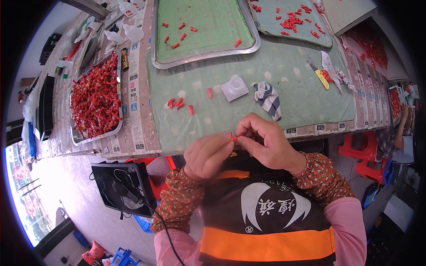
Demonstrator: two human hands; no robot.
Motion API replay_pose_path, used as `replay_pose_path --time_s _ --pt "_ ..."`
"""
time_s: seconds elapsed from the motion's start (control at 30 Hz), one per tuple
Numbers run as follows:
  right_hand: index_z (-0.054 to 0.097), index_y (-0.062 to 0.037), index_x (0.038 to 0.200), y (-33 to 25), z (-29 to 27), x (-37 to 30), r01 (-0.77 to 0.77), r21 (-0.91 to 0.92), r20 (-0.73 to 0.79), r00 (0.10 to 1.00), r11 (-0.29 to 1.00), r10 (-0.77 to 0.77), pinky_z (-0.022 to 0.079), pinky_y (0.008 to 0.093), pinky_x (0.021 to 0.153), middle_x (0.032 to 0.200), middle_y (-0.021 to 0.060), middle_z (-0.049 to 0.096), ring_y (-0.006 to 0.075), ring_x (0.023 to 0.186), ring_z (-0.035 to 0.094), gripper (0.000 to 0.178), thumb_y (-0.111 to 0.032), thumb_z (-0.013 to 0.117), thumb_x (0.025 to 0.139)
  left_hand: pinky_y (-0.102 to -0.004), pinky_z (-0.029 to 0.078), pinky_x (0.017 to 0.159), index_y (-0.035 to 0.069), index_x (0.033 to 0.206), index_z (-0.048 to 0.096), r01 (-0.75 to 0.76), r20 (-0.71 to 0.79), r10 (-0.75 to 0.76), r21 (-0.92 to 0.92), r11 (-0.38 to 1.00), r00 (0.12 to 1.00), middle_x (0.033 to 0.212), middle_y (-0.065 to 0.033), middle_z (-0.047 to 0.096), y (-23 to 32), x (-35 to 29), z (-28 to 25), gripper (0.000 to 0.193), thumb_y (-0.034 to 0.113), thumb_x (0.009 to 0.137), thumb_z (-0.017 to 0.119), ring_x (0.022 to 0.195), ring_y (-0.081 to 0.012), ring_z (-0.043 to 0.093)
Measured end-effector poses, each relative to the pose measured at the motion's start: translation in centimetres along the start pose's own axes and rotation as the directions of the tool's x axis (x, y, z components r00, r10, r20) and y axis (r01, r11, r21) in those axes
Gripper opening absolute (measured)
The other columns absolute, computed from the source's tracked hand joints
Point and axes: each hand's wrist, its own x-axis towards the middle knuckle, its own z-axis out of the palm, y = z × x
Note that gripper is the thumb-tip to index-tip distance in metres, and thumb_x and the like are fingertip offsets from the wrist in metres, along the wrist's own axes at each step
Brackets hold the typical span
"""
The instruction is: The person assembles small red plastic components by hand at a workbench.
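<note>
Action just on the person's side of the white block (234,88): right hand (266,142) pinches a small red piece (235,138) between thumb and forefinger; blurred left hand (206,154), fingers pressed together, meets its other end, though I cannot tell whether it grips. Loose red pieces (179,103) lie left of the block, a striped cloth (267,99) right.

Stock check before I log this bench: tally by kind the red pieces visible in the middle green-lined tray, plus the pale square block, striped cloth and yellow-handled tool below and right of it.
Red pieces in the green-lined tray: 7
Pale square block: 1
Striped cloth: 1
Yellow-handled tool: 1
Total: 10
</note>
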Motion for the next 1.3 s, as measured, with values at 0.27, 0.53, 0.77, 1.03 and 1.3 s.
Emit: replay_pose_path --time_s 0.27,0.53,0.77,1.03,1.3 --pt "0.053 -0.0009 0.099 -0.9 -0.8 -0.3 0.1 -0.041 -0.004 0.995 0.994 -0.101 0.047 0.0234 0.064 0.082 0.0025 0.059 0.0061 0.071 0.057 0.011 0.0 0.061 0.091 -0.0286 0.056 0.073 0.004 0.116 0.057 0.321 -0.091 -0.326 -0.066 0.945 0.941 0.111 -0.0169 0.064 0.7 0.9 1.0 0.041 -0.011 0.079 0.068 0.093 -0.0261 0.066" --pt "0.055 -0.0012 0.102 -0.1 -1.9 -0.9 0.317 -0.152 0.035 0.948 0.936 -0.315 0.045 0.0224 0.061 0.088 0.0036 0.058 0.0075 0.07 0.056 0.015 0.002 0.063 0.09 -0.0263 0.054 0.069 0.001 0.129 0.052 0.785 0.591 -0.721 -0.61 -0.107 0.361 0.108 -0.0094 0.062 3.2 2.8 -2.3 0.032 0.012 0.099 0.054 0.091 -0.0143 0.062" --pt "0.056 -0.0037 0.099 -0.5 -1.6 -1.0 0.286 -0.189 0.1 0.957 0.939 -0.271 0.049 0.031 0.063 0.085 0.0097 0.061 0.0236 0.072 0.064 0.015 0.0 0.064 0.087 -0.0286 0.056 0.069 0.004 0.116 0.054 0.72 0.809 -0.515 -0.535 -0.443 0.284 0.107 -0.0092 0.062 3.4 1.7 -2.2 0.021 0.017 0.1 0.057 0.089 -0.0161 0.063" --pt "0.057 -0.0042 0.098 0.1 -1.4 -0.9 0.391 -0.333 0.117 0.92 0.858 -0.373 0.043 0.0306 0.055 0.082 0.0081 0.058 0.0208 0.063 0.058 0.02 0.003 0.068 0.083 -0.0297 0.057 0.069 0.005 0.111 0.056 0.635 0.825 -0.513 -0.531 -0.561 0.237 0.104 -0.0102 0.065 3.3 1.1 -2.0 0.018 0.017 0.098 0.06 0.086 -0.0177 0.065" --pt "0.055 -0.0033 0.093 0.3 -0.5 -1.0 0.369 -0.324 0.049 0.926 0.871 -0.374 0.048 0.0365 0.057 0.08 0.0109 0.06 0.0298 0.069 0.064 0.014 0.001 0.065 0.085 -0.026 0.054 0.066 0.007 0.106 0.059 0.632 0.836 -0.514 -0.507 -0.586 0.194 0.097 -0.0083 0.068 3.0 1.2 -2.0 0.016 0.019 0.097 0.063 0.079 -0.014 0.064"
